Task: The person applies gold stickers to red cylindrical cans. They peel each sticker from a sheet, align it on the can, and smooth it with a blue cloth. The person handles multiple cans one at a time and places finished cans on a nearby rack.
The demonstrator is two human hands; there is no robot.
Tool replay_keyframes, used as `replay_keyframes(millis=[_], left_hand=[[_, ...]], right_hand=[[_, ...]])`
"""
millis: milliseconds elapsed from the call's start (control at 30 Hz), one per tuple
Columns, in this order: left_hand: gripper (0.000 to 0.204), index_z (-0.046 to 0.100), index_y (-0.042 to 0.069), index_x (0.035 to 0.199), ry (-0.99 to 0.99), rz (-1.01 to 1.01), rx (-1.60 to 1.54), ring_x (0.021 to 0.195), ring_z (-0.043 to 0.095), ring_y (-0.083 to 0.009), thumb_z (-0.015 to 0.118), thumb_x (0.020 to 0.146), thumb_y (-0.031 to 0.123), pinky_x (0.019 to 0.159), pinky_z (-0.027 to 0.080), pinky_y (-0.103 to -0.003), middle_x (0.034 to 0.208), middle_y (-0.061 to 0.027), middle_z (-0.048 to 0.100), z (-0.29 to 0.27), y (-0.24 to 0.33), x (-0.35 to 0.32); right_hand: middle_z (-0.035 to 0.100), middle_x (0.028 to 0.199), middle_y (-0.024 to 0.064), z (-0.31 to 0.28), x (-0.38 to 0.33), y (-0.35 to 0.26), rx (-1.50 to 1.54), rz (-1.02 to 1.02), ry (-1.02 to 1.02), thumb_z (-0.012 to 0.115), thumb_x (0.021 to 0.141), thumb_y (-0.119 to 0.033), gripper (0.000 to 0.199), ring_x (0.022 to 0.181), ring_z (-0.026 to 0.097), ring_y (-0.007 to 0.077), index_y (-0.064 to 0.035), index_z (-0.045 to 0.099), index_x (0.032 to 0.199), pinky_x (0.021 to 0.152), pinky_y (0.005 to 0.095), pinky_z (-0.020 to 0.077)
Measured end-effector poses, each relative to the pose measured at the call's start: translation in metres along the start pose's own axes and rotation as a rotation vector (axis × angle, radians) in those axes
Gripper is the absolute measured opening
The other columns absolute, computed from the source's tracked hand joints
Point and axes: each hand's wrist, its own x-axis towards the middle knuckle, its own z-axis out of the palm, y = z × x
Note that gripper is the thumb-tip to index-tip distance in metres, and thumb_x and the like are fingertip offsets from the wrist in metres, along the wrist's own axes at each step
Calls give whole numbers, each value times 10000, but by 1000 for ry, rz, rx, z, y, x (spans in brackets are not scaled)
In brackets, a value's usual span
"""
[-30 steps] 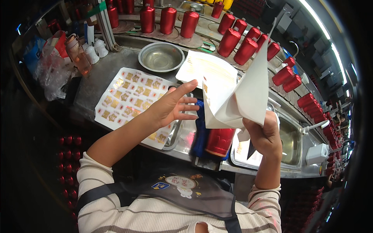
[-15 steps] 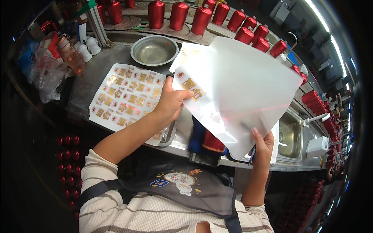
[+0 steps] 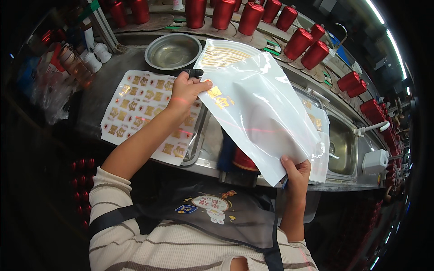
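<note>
Both hands hold one glossy white backing sheet (image 3: 262, 117), stretched out flat above the metal workbench (image 3: 212, 149). My left hand (image 3: 187, 88) pinches its upper left corner, where a couple of gold stickers still cling. My right hand (image 3: 294, 169) grips its lower right corner. Beneath my left forearm lies a sheet of several gold and red stickers (image 3: 135, 113). Another sheet with gold print (image 3: 224, 54) lies behind the held one.
A steel bowl (image 3: 174, 52) stands at the back of the bench. Red thread cones (image 3: 221, 13) line the rear and right side. Small white and clear bottles (image 3: 90, 61) crowd the left. A recessed steel tray (image 3: 341, 144) and white box (image 3: 375, 160) sit right.
The white sheet, curled up in my right hand a second ago, is now spread flat. My left hand left the sticker sheet and took the white sheet's upper corner; my right hand dropped lower.
</note>
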Motion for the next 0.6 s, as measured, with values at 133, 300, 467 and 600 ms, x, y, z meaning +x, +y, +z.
replay_keyframes(millis=[133,300,467,600], left_hand=[[369,452,-11,978,-12,35,158,789,691,-193,771,793,-2,675,557,-301,923,-165,692,0,4,6],[355,403,12,896,-18,189,303,752,682,-146,751,826,21,637,541,-273,858,-177,717,-9,-3,18],[362,383,14,884,13,208,296,715,676,-131,742,840,31,602,532,-270,838,-182,725,-21,-8,31],[324,388,2,900,66,182,294,656,669,-142,709,867,25,545,531,-295,804,-173,716,-21,10,39]], right_hand=[[697,1021,88,4,-1,-3,5,-39,-17,658,879,-10,281,917,638,130,82,651,1145,825,263,491],[690,978,70,3,-2,-2,-61,-68,-15,671,876,-29,258,870,629,119,82,660,1109,787,253,484],[685,963,65,4,-4,-2,-94,-70,-11,674,875,-38,251,847,621,116,85,662,1093,767,250,480],[685,975,71,8,-4,-4,-80,-74,12,669,872,-34,266,854,621,119,80,656,1112,772,255,481]])
